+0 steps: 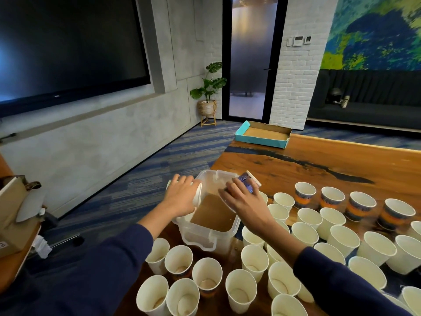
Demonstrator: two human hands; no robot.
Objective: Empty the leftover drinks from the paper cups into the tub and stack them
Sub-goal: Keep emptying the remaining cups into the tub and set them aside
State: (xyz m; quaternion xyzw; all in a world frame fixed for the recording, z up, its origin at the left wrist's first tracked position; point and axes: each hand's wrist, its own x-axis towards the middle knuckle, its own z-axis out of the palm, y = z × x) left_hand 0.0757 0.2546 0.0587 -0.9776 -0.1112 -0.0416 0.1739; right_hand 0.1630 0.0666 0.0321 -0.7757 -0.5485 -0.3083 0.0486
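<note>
A clear plastic tub stands at the wooden table's left edge, holding brown liquid. My right hand grips a blue-printed paper cup, tilted on its side over the tub's far right rim. My left hand curls over a sideways stack of white cups at the tub's left rim. Several open paper cups stand in front of the tub, some with brown dregs. Several more cups fill the table to the right, the far row showing orange and blue print.
A teal cardboard tray lies at the table's far corner. The table edge runs just left of the tub, with blue carpet below. A cardboard box sits on a surface at far left. A potted plant stands by the glass door.
</note>
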